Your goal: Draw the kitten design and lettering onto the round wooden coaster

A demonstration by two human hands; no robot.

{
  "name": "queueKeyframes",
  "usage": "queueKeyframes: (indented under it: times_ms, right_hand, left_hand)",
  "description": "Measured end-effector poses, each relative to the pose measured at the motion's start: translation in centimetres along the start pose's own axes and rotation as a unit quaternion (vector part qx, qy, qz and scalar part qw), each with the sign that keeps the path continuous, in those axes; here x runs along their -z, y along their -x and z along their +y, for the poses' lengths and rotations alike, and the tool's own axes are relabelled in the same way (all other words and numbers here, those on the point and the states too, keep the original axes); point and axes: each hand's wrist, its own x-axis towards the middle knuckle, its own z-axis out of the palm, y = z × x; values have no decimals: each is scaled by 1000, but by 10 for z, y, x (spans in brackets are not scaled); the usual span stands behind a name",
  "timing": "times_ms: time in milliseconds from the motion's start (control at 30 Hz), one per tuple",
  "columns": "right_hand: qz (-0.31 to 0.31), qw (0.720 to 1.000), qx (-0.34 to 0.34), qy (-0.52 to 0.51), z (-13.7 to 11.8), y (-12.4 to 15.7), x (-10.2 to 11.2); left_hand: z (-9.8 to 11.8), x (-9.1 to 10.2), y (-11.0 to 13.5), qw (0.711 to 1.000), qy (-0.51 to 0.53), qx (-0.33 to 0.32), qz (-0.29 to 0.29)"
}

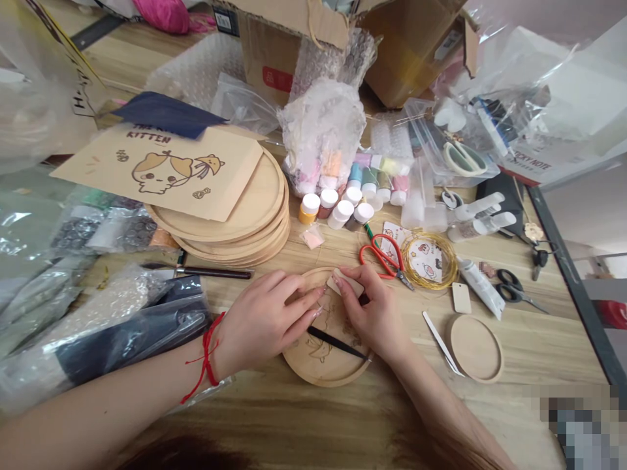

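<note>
A round wooden tray (323, 373) with a raised rim lies before me, thin line shapes on its face. My right hand (375, 313) pinches a small cream rectangular piece (349, 284) above the tray's far part. Close beside it, my left hand (274, 310) reaches in from the left, fingers bent together near the piece's left end. Its thumb is hidden, and whatever its fingertips pinch is too small to make out. Black tweezers (337, 344) rest across the tray below both hands. A red string bracelet (210, 352) circles my left wrist.
Stacked wooden trays (235, 241) carry a kitten-printed paper bag (171, 166). Several paint jars (341, 213) stand behind my hands. Rightward lie red-handled pliers (382, 254), a golden wire coil (453, 261), a white tube (482, 287), black scissors (512, 287) and a small round tray (498, 352).
</note>
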Motion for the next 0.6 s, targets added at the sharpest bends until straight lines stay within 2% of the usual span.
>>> queueKeyframes:
  times_ms: [233, 333, 433, 600]
  right_hand:
    - [5, 1000, -1, -13, 3, 2, -1]
    - [43, 994, -38, -88, 8, 4, -2]
    - [92, 972, -96, -195, 12, 6, -3]
    - [106, 942, -129, -291, 8, 4, -3]
  left_hand:
    - [0, 0, -1, 1000, 0, 1, 7]
    - [-1, 0, 0, 1000, 8, -3, 9]
    - [-1, 0, 1, 1000, 5, -7, 16]
    - [1, -1, 0, 999, -37, 6, 31]
